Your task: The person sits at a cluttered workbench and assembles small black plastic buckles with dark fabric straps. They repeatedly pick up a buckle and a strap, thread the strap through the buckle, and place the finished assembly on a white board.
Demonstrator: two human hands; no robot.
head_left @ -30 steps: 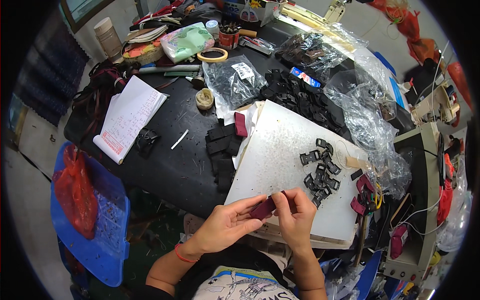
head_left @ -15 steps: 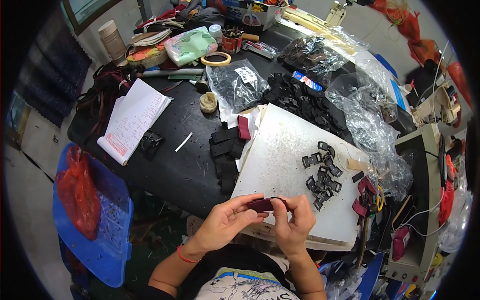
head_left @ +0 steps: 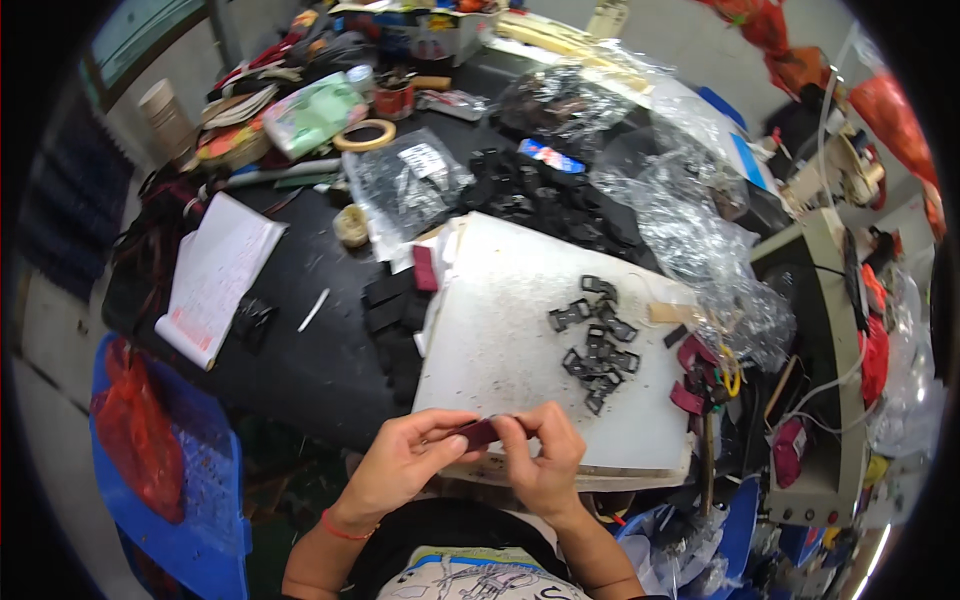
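A short maroon webbing strip (head_left: 480, 434) is pinched between my two hands, just above the near edge of a white board (head_left: 470, 330). My left hand (head_left: 405, 462) grips its left end between thumb and fingers. At the other end, the thumb and fingers of my right hand (head_left: 540, 458) close on it and hide part of it. A small dark piece seems to show beside the right fingertips, too blurred to name. Several black plastic buckles (head_left: 598, 345) lie in a loose group on the board, beyond my right hand.
Left of the board are stacked black strap pieces (head_left: 390, 310), with a maroon piece (head_left: 425, 268) on top, and an open notebook (head_left: 220, 270). Behind it lie a heap of black parts (head_left: 550, 205) and clear plastic bags (head_left: 690, 240). A blue chair (head_left: 200, 480) stands at left.
The whole view has shifted, so the table appears farther left. The maroon strip is now tilted, its right end higher. Both hands still hold it; the buckles have stayed put.
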